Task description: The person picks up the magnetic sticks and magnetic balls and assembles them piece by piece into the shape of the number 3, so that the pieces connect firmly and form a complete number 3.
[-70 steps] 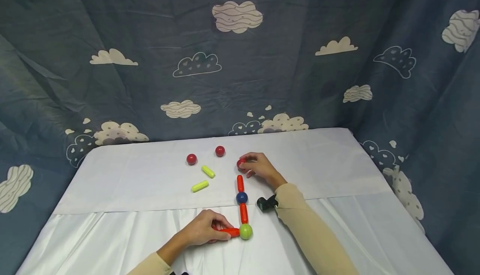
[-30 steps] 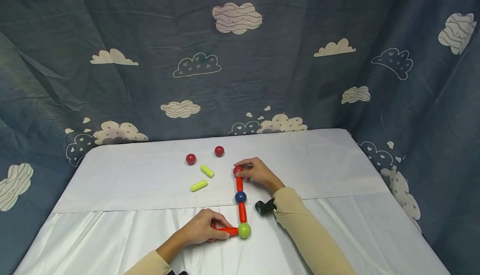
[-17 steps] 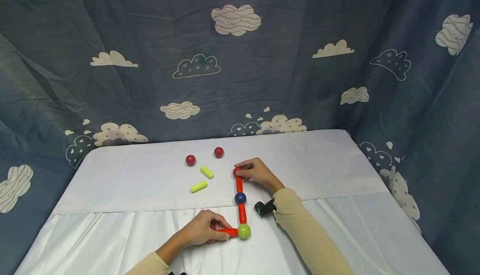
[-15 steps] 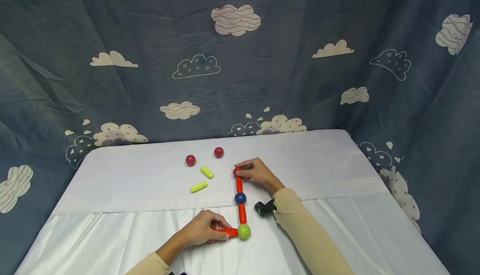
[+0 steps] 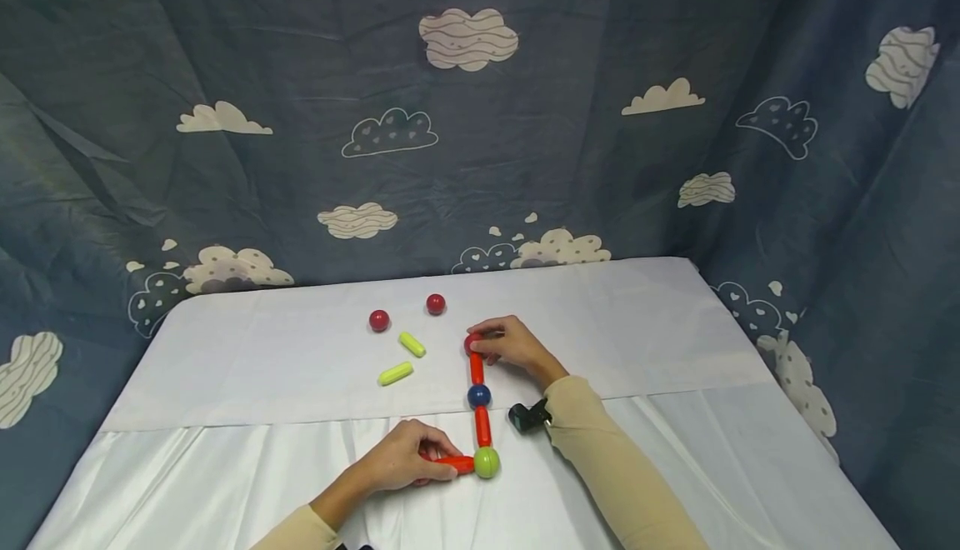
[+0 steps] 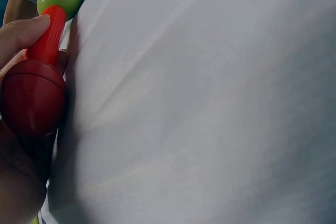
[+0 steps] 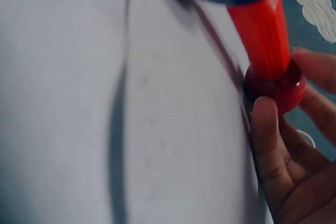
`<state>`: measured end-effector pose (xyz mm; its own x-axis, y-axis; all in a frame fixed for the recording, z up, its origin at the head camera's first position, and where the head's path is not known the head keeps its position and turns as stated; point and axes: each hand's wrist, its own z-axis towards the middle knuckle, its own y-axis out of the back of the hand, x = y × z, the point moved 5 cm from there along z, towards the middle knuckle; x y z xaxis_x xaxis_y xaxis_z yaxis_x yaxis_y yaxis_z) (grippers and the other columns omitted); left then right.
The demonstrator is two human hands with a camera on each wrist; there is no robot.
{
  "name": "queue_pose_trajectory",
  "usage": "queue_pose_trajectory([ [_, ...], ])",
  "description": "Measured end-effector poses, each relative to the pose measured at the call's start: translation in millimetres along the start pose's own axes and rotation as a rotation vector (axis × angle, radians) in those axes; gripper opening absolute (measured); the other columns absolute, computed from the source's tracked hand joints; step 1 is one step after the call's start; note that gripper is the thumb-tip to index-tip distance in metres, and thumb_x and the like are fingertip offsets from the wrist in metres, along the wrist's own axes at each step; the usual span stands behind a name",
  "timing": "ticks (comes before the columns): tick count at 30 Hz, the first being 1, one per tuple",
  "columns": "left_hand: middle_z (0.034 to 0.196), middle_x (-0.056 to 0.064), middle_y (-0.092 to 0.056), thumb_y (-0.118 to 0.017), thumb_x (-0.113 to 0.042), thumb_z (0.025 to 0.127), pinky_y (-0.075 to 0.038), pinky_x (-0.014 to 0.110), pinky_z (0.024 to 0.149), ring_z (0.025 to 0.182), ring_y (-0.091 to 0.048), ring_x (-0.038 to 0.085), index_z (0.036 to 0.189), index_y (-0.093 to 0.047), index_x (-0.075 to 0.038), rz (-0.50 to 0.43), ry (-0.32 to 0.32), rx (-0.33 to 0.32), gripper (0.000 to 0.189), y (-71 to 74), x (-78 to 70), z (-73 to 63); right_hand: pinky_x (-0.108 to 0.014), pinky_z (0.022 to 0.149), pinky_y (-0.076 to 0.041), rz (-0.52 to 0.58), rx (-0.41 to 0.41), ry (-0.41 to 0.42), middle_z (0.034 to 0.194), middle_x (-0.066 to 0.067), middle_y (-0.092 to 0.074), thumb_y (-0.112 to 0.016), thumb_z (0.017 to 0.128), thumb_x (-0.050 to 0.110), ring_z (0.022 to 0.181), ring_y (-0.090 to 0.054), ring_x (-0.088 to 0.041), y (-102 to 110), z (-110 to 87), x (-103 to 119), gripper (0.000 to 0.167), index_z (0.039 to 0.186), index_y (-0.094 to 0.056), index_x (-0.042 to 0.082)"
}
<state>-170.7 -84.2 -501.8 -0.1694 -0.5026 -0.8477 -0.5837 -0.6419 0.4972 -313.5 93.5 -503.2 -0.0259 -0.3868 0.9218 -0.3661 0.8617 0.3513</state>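
Observation:
My left hand (image 5: 411, 457) pinches a red ribbed rod (image 6: 48, 38) between thumb and fingers. A green ball (image 5: 487, 462) sits on the rod's right end; a dark red ball (image 6: 32, 98) on its other end lies within the palm in the left wrist view. From the green ball a chain runs away from me: a red rod (image 5: 483, 426), a blue ball (image 5: 478, 396) and another red rod (image 5: 477, 369). At the chain's far end my right hand (image 5: 513, 346) grips a red ball (image 7: 283, 93) with thumb and fingertips, against the rod's end.
Two loose red balls (image 5: 378, 321) lie at the back left of the chain. Nearer are two yellow-green rods (image 5: 395, 373). Everything lies on a white cloth (image 5: 247, 358), with a dark cloud-print curtain (image 5: 300, 167) behind it.
My right hand has brought its red ball toward me, from just beyond the chain onto the far red rod's end. My left hand has kept its grip in about the same place.

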Motion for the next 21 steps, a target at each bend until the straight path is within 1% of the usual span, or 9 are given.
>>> queue_pose_trajectory([
  [5, 0.067, -0.009, -0.056, -0.078, -0.02, 0.08, -0.037, 0.018, 0.051, 0.055, -0.047, 0.003, 0.093, -0.076, -0.015, -0.004, -0.001, 0.001, 0.014, 0.3, -0.2, 0.8, -0.029, 0.067, -0.055, 0.031, -0.047, -0.048, 0.108, -0.011, -0.064, -0.073, 0.084, 0.009, 0.076, -0.062, -0.019, 2.0, -5.1, 0.2, 0.038, 0.121, -0.065, 0.004],
  [9, 0.066, -0.009, -0.057, -0.079, -0.02, 0.08, -0.036, 0.018, 0.05, 0.055, -0.047, 0.003, 0.093, -0.076, -0.015, -0.007, -0.006, 0.003, 0.014, 1.6, -2.1, 1.6, -0.032, 0.067, -0.056, 0.099, -0.091, -0.074, 0.106, -0.015, -0.062, -0.073, 0.081, 0.004, 0.074, -0.064, -0.021, 5.8, -12.0, -1.1, 0.045, 0.124, -0.06, 0.002],
  [12, 0.066, -0.009, -0.057, -0.078, -0.02, 0.08, -0.036, 0.018, 0.051, 0.056, -0.047, 0.003, 0.093, -0.076, -0.015, -0.01, -0.006, 0.005, 0.014, 2.0, -2.6, 1.4, -0.034, 0.067, -0.056, 0.138, -0.111, -0.094, 0.103, -0.016, -0.062, -0.073, 0.081, 0.002, 0.074, -0.065, -0.021, 7.5, -18.9, -4.0, 0.045, 0.123, -0.057, 0.0],
  [15, 0.065, -0.01, -0.056, -0.078, -0.021, 0.08, -0.036, 0.018, 0.05, 0.055, -0.046, 0.002, 0.093, -0.076, -0.014, -0.013, -0.013, 0.006, 0.014, 1.5, -2.4, 0.4, -0.034, 0.068, -0.056, 0.158, -0.109, -0.121, 0.099, -0.015, -0.062, -0.075, 0.08, 0.002, 0.073, -0.065, -0.02, 6.5, -27.0, -6.5, 0.044, 0.12, -0.057, -0.001],
  [21, 0.064, -0.01, -0.055, -0.078, -0.021, 0.08, -0.036, 0.018, 0.05, 0.054, -0.046, 0.002, 0.093, -0.076, -0.014, -0.018, -0.02, 0.002, 0.014, -0.2, -0.9, -1.0, -0.034, 0.068, -0.057, 0.218, -0.073, -0.109, 0.09, -0.013, -0.066, -0.077, 0.075, -0.002, 0.07, -0.067, -0.019, -1.4, -39.1, -6.1, 0.041, 0.111, -0.059, -0.006],
])
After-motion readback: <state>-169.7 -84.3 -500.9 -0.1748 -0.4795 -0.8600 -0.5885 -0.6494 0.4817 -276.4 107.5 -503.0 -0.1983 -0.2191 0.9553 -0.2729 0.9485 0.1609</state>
